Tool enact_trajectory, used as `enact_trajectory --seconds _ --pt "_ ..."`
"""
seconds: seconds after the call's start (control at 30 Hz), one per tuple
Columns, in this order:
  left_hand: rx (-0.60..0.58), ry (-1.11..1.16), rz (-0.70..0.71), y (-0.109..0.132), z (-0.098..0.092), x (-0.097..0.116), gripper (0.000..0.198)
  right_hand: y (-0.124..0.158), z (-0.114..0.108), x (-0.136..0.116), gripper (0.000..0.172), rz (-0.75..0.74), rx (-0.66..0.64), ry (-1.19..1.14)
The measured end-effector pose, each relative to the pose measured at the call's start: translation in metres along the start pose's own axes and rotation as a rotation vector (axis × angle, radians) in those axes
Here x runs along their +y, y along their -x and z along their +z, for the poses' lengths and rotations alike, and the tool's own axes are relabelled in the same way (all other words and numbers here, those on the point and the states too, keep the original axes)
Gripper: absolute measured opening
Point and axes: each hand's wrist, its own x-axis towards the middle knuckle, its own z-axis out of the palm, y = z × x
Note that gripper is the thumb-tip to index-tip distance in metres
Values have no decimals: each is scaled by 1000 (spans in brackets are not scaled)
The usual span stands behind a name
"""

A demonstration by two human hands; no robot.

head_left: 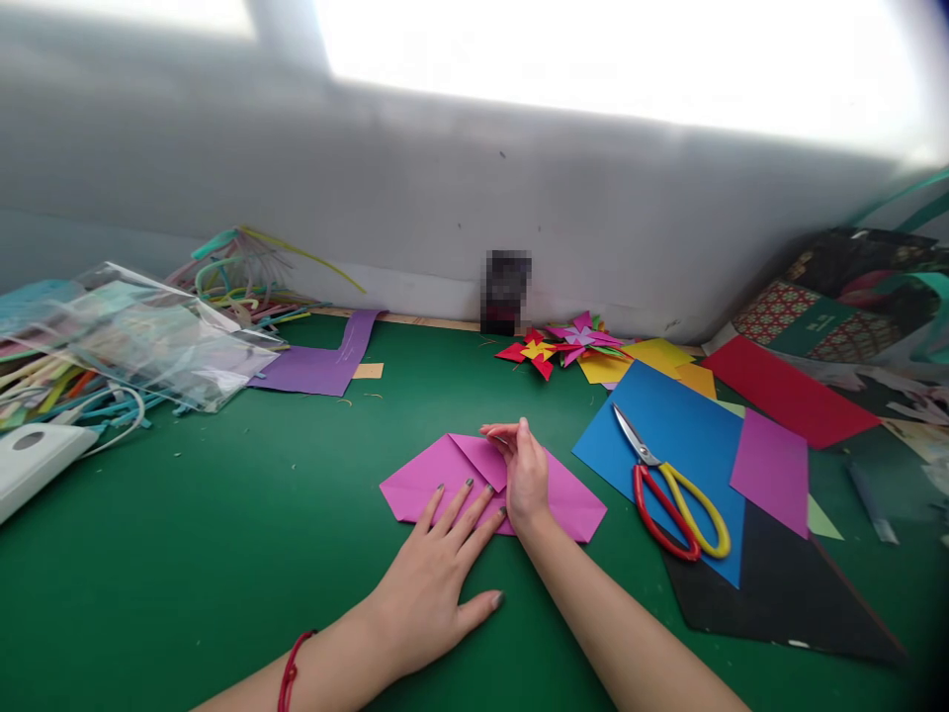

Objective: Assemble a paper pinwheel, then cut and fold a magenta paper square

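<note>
A magenta sheet of paper (415,485), folded to a wide many-sided shape with a flap (476,455) at its middle, lies on the green table. My left hand (437,583) rests flat on its near edge, fingers spread and thumb out on the table. On the flap's right side stands my right hand (528,483), its outer edge against the paper. The fingers of that hand bend to the left and hold nothing that I can see. Part of the flap and crease is hidden behind the right hand.
Scissors (647,457) with red and yellow handles lie on blue paper (682,415) at the right. Nearby are a black sheet (786,603), red paper (786,391) and folded paper flowers (582,336). Purple paper (311,368), a clear bag (200,341) and a white device (37,460) are left.
</note>
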Motion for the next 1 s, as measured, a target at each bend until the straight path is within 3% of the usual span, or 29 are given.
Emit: enact_trajectory --seconds 0.23,0.33,0.47,0.67,0.87,1.0 --pt "180 47 -156 -5 -2 -2 29 0 -1 2 42 -12 -32 41" --pt "241 -30 -175 -14 -6 -6 28 1 -1 2 45 -10 -36 66" --pt "303 -301 -221 -39 -10 -3 31 1 -1 3 44 -4 -59 102" --pt "195 -493 -392 -77 5 10 42 4 0 -1 40 -10 -68 114" --pt "119 -494 -351 -80 18 9 49 4 1 -1 40 -52 -47 197" --pt "112 -495 -329 -82 18 11 50 11 3 -9 36 -181 -27 394"
